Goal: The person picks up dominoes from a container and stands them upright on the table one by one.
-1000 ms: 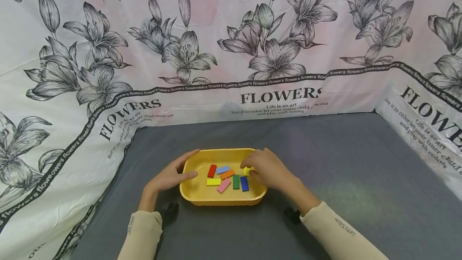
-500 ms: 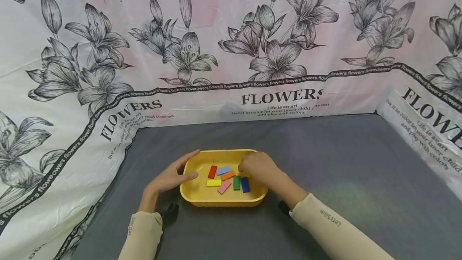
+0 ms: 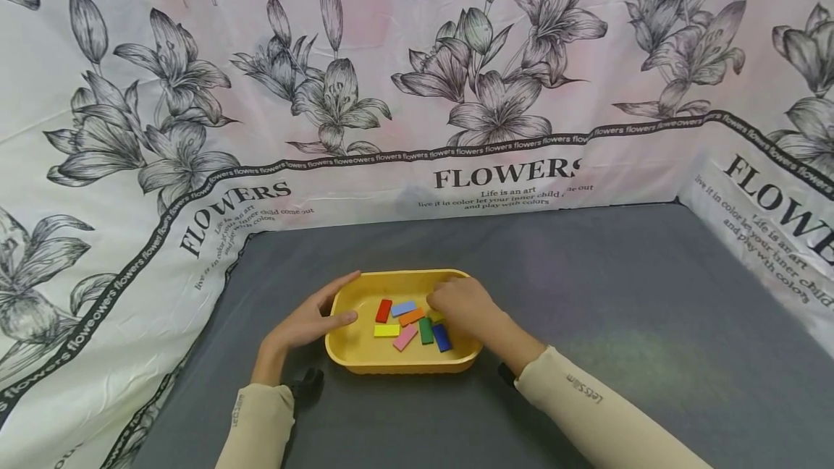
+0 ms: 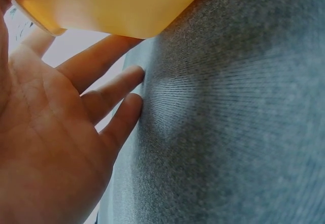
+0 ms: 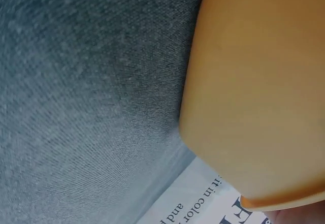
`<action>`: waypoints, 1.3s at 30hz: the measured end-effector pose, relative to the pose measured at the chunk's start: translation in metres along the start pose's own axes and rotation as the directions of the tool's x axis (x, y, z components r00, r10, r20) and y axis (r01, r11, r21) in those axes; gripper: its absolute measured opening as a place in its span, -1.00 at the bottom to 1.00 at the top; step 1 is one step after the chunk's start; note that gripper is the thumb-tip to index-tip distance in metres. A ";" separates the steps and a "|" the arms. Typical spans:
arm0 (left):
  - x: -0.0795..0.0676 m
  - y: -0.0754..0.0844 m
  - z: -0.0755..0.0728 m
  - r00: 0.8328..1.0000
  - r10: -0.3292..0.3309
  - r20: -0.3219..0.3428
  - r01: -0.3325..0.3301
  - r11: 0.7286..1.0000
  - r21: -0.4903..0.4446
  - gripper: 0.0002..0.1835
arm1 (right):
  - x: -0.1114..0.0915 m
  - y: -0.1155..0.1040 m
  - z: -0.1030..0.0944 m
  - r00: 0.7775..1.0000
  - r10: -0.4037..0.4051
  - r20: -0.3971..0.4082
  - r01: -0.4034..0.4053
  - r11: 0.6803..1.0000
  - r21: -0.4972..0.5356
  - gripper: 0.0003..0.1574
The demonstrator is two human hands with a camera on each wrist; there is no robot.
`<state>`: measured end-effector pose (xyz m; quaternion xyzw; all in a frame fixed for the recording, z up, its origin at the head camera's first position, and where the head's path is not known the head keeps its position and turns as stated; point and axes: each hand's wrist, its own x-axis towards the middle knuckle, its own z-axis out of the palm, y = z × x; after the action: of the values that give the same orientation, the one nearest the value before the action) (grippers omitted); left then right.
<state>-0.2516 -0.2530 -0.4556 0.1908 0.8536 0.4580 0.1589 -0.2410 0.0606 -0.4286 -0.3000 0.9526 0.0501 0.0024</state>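
Observation:
In the head view, a yellow plastic tray [image 3: 404,366] holds several small coloured blocks. My left hand [image 3: 305,317] holds the tray at its left end, with the thumb over the rim and the other fingers outside. Palm and fingers of that hand show below the tray wall in the left wrist view. My right hand [image 3: 465,306] reaches into the tray's right side with curled fingers on a yellow block [image 3: 435,317], mostly hidden beneath them. Close by lie a green block [image 3: 426,331] and a dark blue block [image 3: 441,339]. The right fingertips are hidden.
Further left in the tray lie a red block [image 3: 384,310], a light blue block [image 3: 403,308], an orange block [image 3: 411,317], a pink block [image 3: 405,338] and another yellow block [image 3: 387,331]. A grey cloth [image 3: 586,295] covers the table; a flowered curtain [image 3: 365,194] stands behind.
My right hand has moved left and nearer, and the yellow block under its fingers has shifted with it. The green and dark blue blocks have tilted slightly. My left hand stays put.

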 end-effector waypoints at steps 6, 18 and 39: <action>0.000 0.001 0.001 1.000 -0.011 -0.008 0.011 1.000 -0.003 -0.20 | -0.001 0.000 -0.001 1.000 -0.016 0.024 0.015 0.999 0.031 -0.79; 0.001 0.002 0.003 0.999 -0.029 -0.015 0.029 1.000 -0.001 -0.22 | 0.001 0.001 -0.002 0.998 -0.003 0.061 -0.005 0.992 0.129 -0.61; 0.002 0.003 0.001 1.000 -0.015 -0.013 0.015 1.000 0.022 -0.21 | -0.024 0.045 -0.022 0.940 0.107 -0.324 0.212 0.559 0.802 -0.60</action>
<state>-0.2519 -0.2497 -0.4536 0.1833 0.8611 0.4483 0.1549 -0.2464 0.1093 -0.4018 -0.2963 0.8400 -0.4542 -0.0181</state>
